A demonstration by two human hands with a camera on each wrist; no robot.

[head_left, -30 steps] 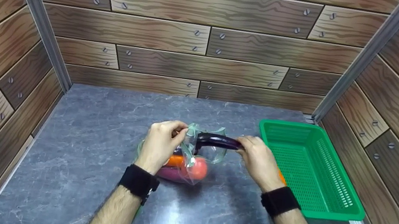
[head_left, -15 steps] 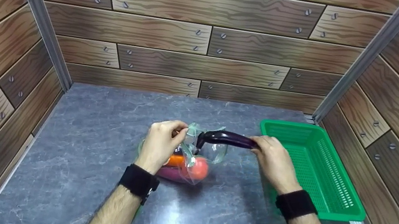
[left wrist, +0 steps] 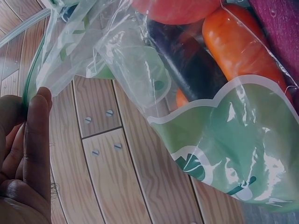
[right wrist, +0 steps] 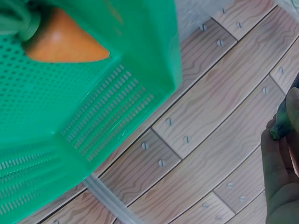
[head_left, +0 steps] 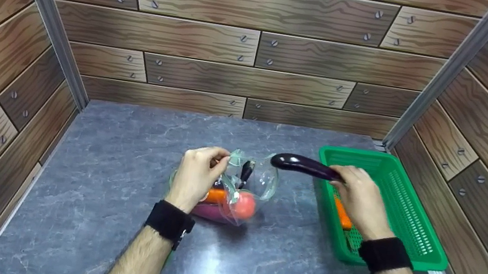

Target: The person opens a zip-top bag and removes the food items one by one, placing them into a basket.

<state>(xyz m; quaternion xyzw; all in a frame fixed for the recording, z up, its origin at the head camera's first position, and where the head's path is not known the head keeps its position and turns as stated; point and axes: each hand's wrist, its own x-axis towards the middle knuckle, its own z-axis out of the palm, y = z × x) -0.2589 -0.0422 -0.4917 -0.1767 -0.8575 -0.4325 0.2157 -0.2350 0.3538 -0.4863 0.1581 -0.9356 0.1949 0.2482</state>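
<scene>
My left hand (head_left: 198,176) pinches the rim of a clear plastic bag (left wrist: 224,149) with green print, its mouth spread toward the right. Inside lie another dark eggplant (left wrist: 187,65), an orange carrot-like vegetable (left wrist: 238,42), a round pinkish-red piece (head_left: 244,205) and a long purple vegetable (head_left: 210,212). In the head view my right hand (head_left: 361,202) grips a glossy dark eggplant (head_left: 303,165) by its stem end. Its round tip points left, close to the bag's mouth, while the hand is over the green basket (head_left: 425,229).
A carrot (head_left: 342,215) with a green top lies at the basket's left side. The basket stands on the right of the grey marbled table (head_left: 111,233). Wood-patterned walls (head_left: 257,51) enclose the back and both sides.
My right hand has drawn the eggplant rightward, away from the bag's mouth and over the basket's left rim. The carrot in the basket has come into view. My left hand stays put.
</scene>
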